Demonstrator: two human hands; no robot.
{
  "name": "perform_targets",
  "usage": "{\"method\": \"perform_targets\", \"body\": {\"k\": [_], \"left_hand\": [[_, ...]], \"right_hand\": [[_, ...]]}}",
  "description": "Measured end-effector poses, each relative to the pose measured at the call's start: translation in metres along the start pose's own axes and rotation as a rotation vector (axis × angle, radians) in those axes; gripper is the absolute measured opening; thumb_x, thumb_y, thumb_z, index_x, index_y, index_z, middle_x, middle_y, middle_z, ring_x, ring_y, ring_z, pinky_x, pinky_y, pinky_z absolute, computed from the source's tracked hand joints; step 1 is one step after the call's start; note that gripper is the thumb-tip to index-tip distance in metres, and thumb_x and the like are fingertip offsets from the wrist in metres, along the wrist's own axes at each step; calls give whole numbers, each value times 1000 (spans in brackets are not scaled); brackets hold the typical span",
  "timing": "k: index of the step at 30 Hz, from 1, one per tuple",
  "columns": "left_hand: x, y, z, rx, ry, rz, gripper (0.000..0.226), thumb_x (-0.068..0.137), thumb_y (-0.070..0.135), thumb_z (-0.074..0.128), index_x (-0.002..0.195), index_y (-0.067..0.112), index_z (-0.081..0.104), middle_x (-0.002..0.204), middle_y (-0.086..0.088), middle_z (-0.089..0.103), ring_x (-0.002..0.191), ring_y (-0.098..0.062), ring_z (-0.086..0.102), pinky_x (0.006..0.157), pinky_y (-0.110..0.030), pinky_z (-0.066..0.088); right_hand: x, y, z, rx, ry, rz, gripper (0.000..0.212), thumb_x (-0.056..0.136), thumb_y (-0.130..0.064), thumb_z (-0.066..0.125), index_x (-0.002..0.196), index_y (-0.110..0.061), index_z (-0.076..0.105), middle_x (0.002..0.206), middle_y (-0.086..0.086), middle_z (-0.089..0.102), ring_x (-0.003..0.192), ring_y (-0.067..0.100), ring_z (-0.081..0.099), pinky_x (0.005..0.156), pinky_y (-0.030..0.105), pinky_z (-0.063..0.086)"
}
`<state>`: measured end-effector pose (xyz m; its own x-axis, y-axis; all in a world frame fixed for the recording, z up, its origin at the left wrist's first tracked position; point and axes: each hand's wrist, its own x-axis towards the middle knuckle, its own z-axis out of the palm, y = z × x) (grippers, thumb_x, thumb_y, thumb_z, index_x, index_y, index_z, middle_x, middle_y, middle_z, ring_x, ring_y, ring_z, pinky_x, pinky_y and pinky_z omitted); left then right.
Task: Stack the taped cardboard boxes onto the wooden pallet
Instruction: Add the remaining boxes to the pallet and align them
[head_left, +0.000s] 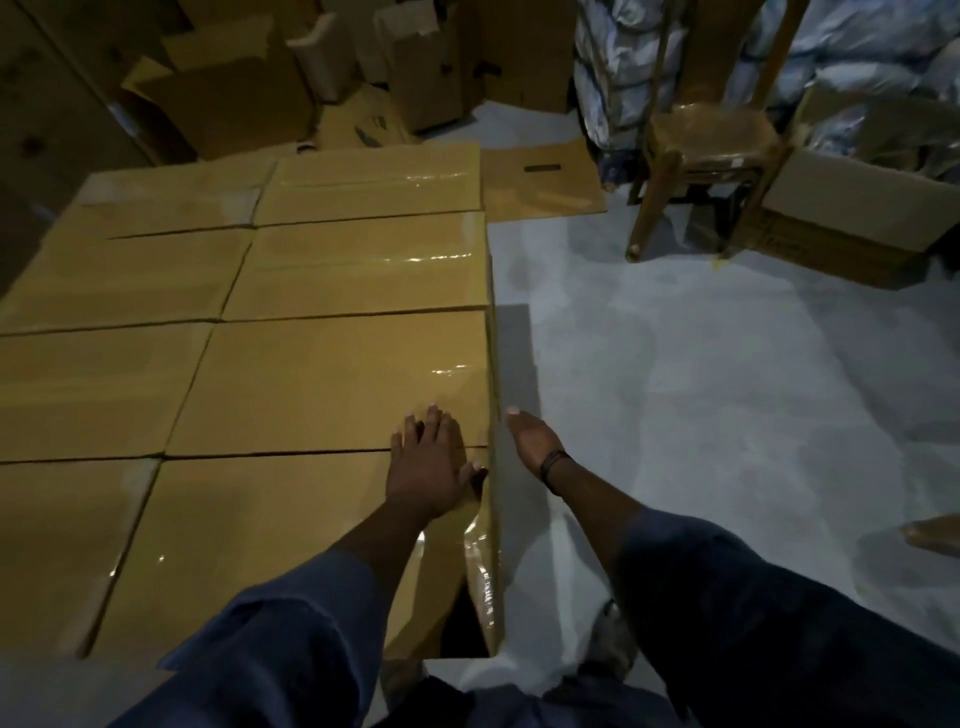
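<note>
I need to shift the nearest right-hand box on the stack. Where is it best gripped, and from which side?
The nearest right-hand box butts against neighbouring boxes on its left and far sides, and its flat taped top gives no handle. So it is probably best gripped at its right end wall, coming from the bare floor on the right.

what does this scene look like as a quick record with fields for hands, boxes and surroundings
left hand: flat on the taped cardboard boxes, across a seam near the right edge
right hand: fingers straight, beside the stack's right face; contact unclear
top layer: two columns, four rows visible
pallet: not visible
surroundings: wooden chair, open carton, grey floor
</note>
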<state>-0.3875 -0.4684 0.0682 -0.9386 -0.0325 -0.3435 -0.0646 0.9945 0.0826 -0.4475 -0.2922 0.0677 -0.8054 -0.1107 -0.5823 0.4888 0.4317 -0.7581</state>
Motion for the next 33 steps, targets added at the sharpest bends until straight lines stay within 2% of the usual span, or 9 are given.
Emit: {"method": "perform_targets", "body": {"k": [3, 8, 11, 14, 19, 21, 24, 29, 33], "left_hand": [[8, 40, -15, -12, 23, -42, 90, 101, 70, 33, 166, 16, 3, 173, -8, -10, 158, -39, -5, 127, -56, 8], [27, 85, -34, -54, 73, -69, 90, 100, 72, 28, 166, 16, 2, 173, -8, -8, 158, -39, -5, 127, -56, 7], [37, 99, -41, -36, 81, -80, 89, 101, 71, 27, 166, 15, 5, 173, -9, -5, 158, -39, -3, 126, -56, 7], [43, 105, -43, -36, 62, -116, 90, 101, 71, 28, 166, 15, 4, 173, -9, -6, 158, -39, -4, 127, -55, 7], [55, 112, -45, -54, 58, -164, 90, 101, 70, 28, 166, 13, 3, 173, -9, -5, 158, -39, -4, 127, -55, 7], [63, 113, -48, -48, 53, -168, 90, 101, 70, 28, 166, 13, 2, 173, -9, -6, 158, -38, -4, 128, -55, 6], [84, 109, -52, -59, 40, -178, 91, 101, 71, 28, 166, 13, 2, 173, -9, -8, 158, -38, -5, 128, -55, 5], [136, 97, -59, -69, 55, -201, 91, 101, 70, 29, 166, 13, 2, 173, -8, -7, 158, -38, -6, 128, -54, 5], [187, 77, -60, -93, 50, -252, 91, 101, 69, 30, 165, 13, -1, 173, -8, -9, 158, -38, -4, 127, -53, 6]], "right_hand": [[7, 2, -41, 93, -24, 46, 57, 110, -43, 32, 146, -3, 49, 153, 17, 46, 142, 33, 42, 119, 38, 31], [26, -2, -95, 380, 7, 174, 65, 104, -57, 38, 138, -4, 55, 143, 16, 57, 130, 34, 54, 111, 49, 43], [23, -13, -114, 464, -32, 185, 63, 106, -53, 39, 145, -5, 49, 145, 14, 55, 133, 30, 52, 105, 45, 44], [26, -13, -123, 492, -73, 194, 64, 106, -53, 37, 149, -7, 46, 149, 12, 51, 137, 27, 49, 110, 46, 40], [37, -14, -130, 532, -151, 236, 49, 107, -52, 37, 128, -13, 57, 130, 8, 56, 122, 25, 54, 106, 42, 43], [45, -20, -131, 536, -175, 242, 48, 106, -54, 37, 124, -16, 60, 125, 5, 58, 116, 23, 58, 96, 38, 49], [65, -32, -130, 511, -172, 234, 58, 106, -51, 40, 145, -10, 50, 145, 9, 54, 136, 27, 49, 110, 45, 42], [109, -67, -123, 441, -179, 223, 62, 106, -52, 41, 147, -6, 47, 146, 11, 53, 133, 31, 50, 108, 43, 42], [151, -100, -106, 349, -269, 229, 70, 104, -56, 40, 154, -7, 39, 156, 12, 43, 142, 30, 42, 116, 47, 36]]}}
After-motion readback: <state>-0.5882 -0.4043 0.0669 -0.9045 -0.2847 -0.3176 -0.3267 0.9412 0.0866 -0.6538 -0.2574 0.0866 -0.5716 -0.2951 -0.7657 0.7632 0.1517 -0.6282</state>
